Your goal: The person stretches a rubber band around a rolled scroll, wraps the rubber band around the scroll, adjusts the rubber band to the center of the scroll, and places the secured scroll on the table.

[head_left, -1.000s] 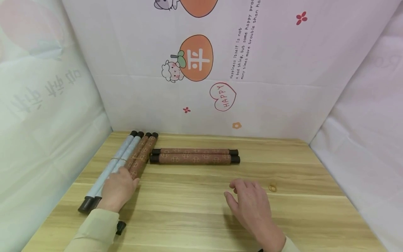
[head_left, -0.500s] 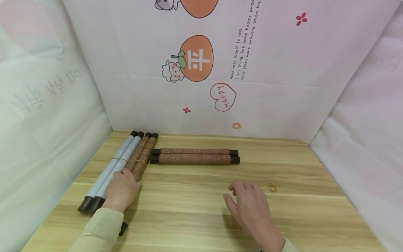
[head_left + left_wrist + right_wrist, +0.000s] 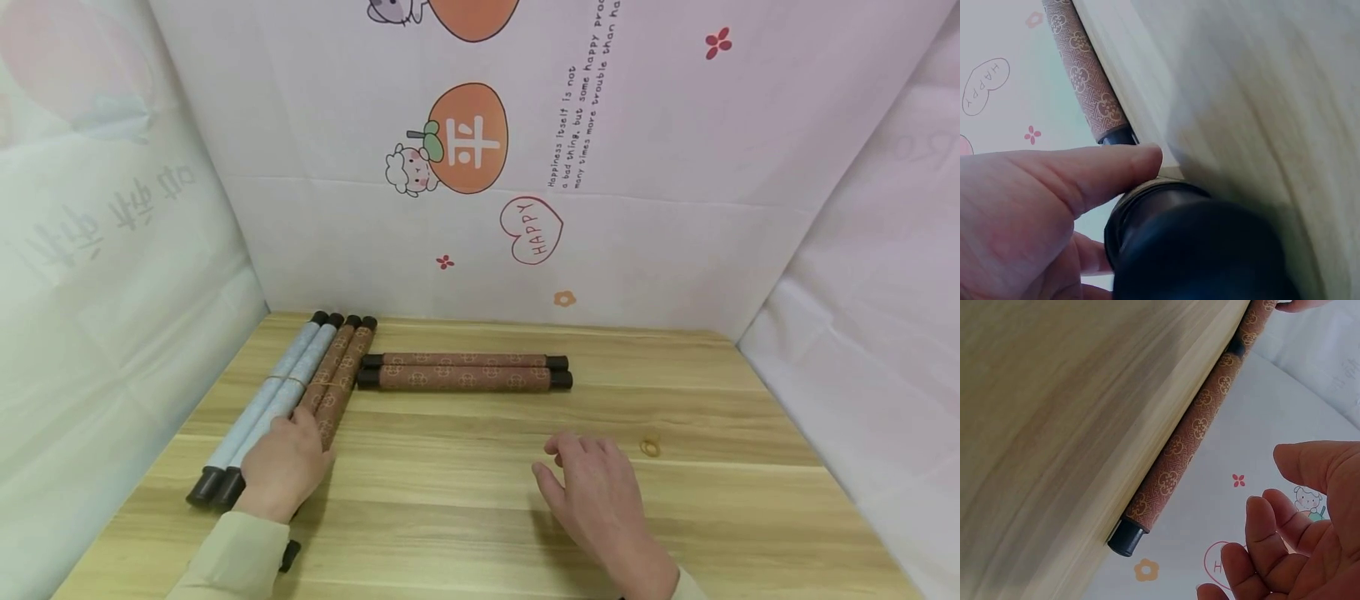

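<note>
At the left of the table, two pale blue scrolls (image 3: 251, 425) lie alongside two brown patterned scrolls (image 3: 351, 354), all with black end caps. My left hand (image 3: 285, 467) grips the brown ones along their near half; it covers part of them. In the left wrist view the thumb of my left hand (image 3: 1029, 206) lies against a scroll close to its black end cap (image 3: 1197, 250), with fingers on the far side. My right hand (image 3: 600, 500) holds nothing, its fingers loosely bent above the table; the right wrist view shows the same hand (image 3: 1310, 537) bare.
Two more brown scrolls (image 3: 465, 380) lie side by side, crosswise near the back of the table (image 3: 465, 533). A thin tan band (image 3: 649, 448) lies to the right of my right hand. White printed cloth (image 3: 637, 250) stands behind and on both sides.
My left hand has shifted slightly along the brown scrolls, and their near end has moved a little. My right hand and the crosswise scrolls stay where they were.
</note>
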`<state>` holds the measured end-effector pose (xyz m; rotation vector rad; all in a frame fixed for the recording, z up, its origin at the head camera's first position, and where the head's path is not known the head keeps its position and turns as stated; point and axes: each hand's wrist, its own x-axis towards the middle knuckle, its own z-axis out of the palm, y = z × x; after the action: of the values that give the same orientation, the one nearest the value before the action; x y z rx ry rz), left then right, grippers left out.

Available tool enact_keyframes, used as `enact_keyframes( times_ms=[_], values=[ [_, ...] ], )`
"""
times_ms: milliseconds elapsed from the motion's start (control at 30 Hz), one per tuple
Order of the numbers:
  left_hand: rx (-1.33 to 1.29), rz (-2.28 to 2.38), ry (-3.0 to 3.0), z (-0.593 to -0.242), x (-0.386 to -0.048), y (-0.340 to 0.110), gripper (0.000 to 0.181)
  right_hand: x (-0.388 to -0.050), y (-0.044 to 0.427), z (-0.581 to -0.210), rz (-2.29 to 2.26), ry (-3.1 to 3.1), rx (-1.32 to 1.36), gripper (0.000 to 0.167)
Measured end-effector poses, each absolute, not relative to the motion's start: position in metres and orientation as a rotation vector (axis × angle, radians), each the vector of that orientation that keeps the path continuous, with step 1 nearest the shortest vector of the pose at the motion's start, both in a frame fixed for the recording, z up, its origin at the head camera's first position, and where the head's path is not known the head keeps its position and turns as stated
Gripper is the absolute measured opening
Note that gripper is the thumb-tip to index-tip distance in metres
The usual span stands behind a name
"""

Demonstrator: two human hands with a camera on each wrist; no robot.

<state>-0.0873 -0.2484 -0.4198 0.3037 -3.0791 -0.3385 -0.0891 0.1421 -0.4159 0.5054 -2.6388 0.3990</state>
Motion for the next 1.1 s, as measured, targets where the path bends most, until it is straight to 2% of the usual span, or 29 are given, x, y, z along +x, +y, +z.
enact_keyframes(
  times_ms=[167,400,1100],
  values=[
    [0.339,-0.382,-3.068,-0.4196,-0.0875,-0.2492,0.06,-0.0884,0.1419,-0.4153,0.404,-2.649,0.508,0.022],
    [0.353,-0.395,-3.057,-0.4207,-0.0881,-0.2499,0.055,-0.0879,0.1426,-0.4161,0.399,-2.657,0.497,0.022],
    [0.329,-0.316,-3.027,-0.424,-0.0882,-0.2478,0.06,-0.091,0.1466,-0.4158,0.379,-2.67,0.461,0.023]
  ],
)
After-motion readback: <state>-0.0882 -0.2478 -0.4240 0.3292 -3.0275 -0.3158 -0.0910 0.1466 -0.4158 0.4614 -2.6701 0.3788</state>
